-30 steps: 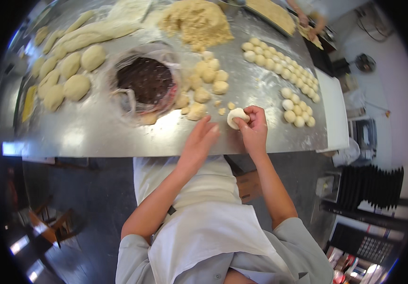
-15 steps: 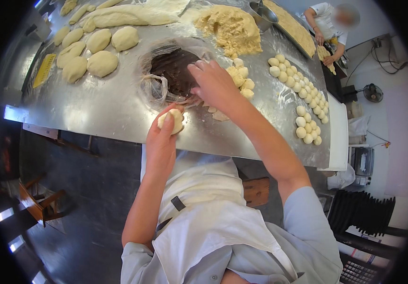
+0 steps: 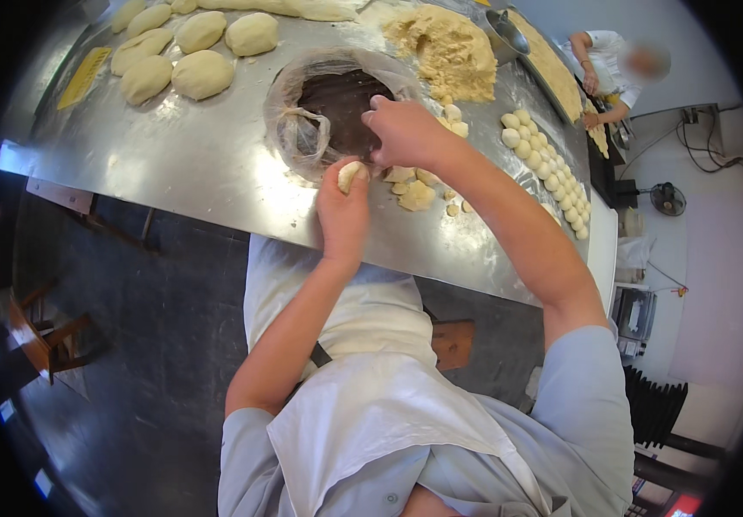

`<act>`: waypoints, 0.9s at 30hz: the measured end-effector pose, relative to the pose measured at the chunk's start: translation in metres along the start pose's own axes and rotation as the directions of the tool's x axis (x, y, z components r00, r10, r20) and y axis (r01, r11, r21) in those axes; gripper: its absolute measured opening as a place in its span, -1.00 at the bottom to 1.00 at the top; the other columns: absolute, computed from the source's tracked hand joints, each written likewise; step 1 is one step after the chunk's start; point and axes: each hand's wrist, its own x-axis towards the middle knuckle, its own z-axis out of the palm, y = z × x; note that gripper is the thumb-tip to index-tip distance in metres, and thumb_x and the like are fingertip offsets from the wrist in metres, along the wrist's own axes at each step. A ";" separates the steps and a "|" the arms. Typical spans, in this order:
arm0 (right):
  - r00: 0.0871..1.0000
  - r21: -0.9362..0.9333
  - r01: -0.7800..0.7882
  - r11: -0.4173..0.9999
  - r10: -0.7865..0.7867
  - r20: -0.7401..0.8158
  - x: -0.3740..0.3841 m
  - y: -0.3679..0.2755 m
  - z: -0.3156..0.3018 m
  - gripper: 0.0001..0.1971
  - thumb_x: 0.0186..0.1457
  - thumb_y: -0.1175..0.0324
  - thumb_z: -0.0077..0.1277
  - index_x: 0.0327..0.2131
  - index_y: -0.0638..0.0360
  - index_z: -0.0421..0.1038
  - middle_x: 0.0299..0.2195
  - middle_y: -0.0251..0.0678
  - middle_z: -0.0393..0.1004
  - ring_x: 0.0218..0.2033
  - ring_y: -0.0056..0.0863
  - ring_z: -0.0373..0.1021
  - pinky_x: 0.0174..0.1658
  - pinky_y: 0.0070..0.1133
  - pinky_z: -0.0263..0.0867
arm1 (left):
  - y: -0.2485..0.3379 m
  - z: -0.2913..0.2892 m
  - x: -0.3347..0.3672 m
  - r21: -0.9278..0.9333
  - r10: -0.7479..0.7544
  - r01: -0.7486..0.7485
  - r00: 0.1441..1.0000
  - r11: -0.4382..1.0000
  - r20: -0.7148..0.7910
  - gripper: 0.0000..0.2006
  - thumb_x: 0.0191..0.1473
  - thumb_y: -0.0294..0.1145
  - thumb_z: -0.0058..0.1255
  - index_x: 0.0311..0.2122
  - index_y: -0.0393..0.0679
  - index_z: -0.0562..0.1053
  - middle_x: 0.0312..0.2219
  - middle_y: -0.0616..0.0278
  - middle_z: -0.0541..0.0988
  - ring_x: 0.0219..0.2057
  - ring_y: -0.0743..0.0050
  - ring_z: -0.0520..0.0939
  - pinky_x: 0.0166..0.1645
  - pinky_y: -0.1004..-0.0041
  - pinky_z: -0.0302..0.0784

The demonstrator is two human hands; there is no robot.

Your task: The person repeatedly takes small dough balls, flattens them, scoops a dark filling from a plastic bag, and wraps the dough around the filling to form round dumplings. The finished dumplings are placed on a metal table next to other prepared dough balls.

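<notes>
Upper middle of frame: left hand [image 3: 343, 211] grasps pale dough piece [image 3: 349, 177], just beside plastic-lined container [image 3: 284, 129]. Right hand [image 3: 415, 133] curls at dark paste [image 3: 337, 103] inside; cannot tell if gripping any. Apparently scooping; next move calls for dough held steady.

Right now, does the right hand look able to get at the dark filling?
Probably yes: the right hand is at the right side of the dark filling, and the plastic around it lies open, leaving the top uncovered.
</notes>
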 end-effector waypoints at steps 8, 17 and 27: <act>0.998 0.000 0.056 0.998 -0.056 -0.006 -0.007 0.014 0.003 -0.38 -0.19 0.19 0.38 0.02 0.20 0.54 -0.17 -0.18 0.47 -0.15 -0.13 0.51 -0.08 -0.23 0.42 | -0.011 0.014 0.000 0.051 0.107 -0.103 0.989 0.993 -0.098 -0.75 0.28 -0.51 0.05 0.04 -0.22 0.50 -0.09 0.04 0.60 -0.07 0.17 0.61 0.07 0.29 0.51; 0.995 -0.066 0.042 0.997 -0.048 -0.085 0.004 -0.003 0.012 -0.64 -0.25 0.28 0.33 -0.33 0.21 0.50 -0.25 -0.20 0.48 -0.24 -0.13 0.49 -0.08 -0.24 0.38 | -0.010 0.016 -0.002 0.074 0.129 -0.121 0.985 0.990 -0.114 -0.75 0.28 -0.53 0.03 0.05 -0.22 0.49 -0.09 -0.02 0.61 -0.05 0.07 0.62 0.09 0.26 0.51; 0.989 0.083 0.117 0.990 -0.123 0.079 0.017 0.019 0.001 -0.67 -0.22 0.31 0.23 -0.30 0.23 0.58 -0.31 -0.12 0.60 -0.23 -0.09 0.55 -0.19 -0.30 0.47 | -0.012 0.020 0.000 0.147 0.181 -0.158 0.971 0.976 -0.157 -0.79 0.27 -0.50 0.04 0.00 -0.19 0.50 -0.16 0.04 0.62 -0.11 0.18 0.63 0.04 0.30 0.51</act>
